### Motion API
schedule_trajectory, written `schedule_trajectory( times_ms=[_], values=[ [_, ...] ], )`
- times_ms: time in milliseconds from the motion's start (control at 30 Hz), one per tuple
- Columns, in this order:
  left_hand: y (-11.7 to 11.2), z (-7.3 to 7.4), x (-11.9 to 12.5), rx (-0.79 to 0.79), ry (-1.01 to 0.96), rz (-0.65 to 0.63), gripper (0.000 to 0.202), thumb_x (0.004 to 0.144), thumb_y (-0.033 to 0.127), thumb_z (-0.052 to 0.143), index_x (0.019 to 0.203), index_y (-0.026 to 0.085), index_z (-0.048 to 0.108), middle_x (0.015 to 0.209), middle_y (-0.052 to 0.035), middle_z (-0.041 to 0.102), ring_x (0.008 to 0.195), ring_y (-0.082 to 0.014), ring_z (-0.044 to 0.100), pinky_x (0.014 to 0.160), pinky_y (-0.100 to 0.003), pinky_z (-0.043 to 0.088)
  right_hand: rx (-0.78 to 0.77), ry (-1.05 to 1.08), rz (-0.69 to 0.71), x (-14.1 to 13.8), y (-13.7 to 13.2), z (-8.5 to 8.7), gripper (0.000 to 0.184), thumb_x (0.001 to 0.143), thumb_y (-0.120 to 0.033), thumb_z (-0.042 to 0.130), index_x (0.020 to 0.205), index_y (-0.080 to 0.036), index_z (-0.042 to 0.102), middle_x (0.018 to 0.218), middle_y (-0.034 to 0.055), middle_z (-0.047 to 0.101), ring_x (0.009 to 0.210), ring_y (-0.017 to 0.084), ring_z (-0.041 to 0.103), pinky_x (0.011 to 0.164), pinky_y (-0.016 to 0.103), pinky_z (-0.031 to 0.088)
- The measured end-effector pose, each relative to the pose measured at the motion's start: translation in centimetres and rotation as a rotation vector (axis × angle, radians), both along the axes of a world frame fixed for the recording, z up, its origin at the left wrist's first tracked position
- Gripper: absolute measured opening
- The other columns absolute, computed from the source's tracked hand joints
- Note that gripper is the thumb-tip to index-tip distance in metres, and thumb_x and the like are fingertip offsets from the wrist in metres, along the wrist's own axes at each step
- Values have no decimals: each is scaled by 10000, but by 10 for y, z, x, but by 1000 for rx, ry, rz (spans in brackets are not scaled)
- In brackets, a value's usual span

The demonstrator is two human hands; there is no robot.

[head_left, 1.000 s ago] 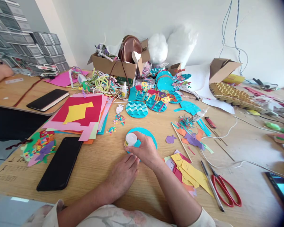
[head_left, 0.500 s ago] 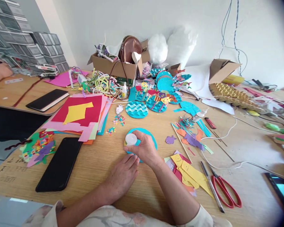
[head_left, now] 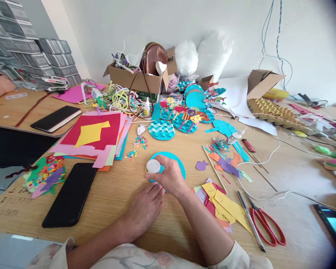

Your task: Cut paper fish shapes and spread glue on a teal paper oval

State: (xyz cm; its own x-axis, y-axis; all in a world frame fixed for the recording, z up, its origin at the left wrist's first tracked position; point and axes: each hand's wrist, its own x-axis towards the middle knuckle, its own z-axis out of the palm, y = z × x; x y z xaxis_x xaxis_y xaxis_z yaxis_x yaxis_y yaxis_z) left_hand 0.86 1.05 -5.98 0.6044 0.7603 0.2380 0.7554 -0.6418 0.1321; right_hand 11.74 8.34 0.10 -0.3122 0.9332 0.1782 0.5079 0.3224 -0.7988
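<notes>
A small white glue bottle (head_left: 153,166) is in my right hand (head_left: 170,175), tipped so that its round base faces me; its nozzle is hidden underneath. Thumb and fingers close round the bottle's side, over the left part of a flat blue disc (head_left: 180,161) on the table. My left hand (head_left: 146,204) lies flat, fingers stretched out, with the tips at the disc's near edge. Beyond the disc lies a blue round piece (head_left: 161,130) with pale wavy strips across it.
Left are stacked coloured papers (head_left: 70,140), a black phone (head_left: 70,196) and paper cut-outs (head_left: 49,175). To the right lie a wooden stick (head_left: 214,169), yellow paper pieces (head_left: 226,205), a pen (head_left: 250,220) and red-handled scissors (head_left: 266,226). Behind stands a cardboard box (head_left: 128,79).
My right hand has shifted the glue bottle slightly left and toward me over the disc. My left hand stays in place.
</notes>
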Motion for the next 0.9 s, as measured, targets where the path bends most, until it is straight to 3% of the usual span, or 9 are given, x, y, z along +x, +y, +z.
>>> schedule_trajectory(
  times_ms=[567,900],
  values=[
    [0,5,0,-105,-47,23,228,805,91,467,1008,124,567,1039,-103,648,1042,-247,566,903,-389,474,112,-18,3,1,-6,-7,212,675,-285,651,592,-208,472,606,-41,509,571,117,465,530,209,339],
    [0,5,0,-80,-40,32,248,807,83,433,1016,139,553,1022,-95,651,1019,-237,575,894,-378,477,126,-27,-15,4,-8,-9,197,676,-308,660,614,-204,503,618,-29,532,576,122,466,538,214,360]
  ],
)
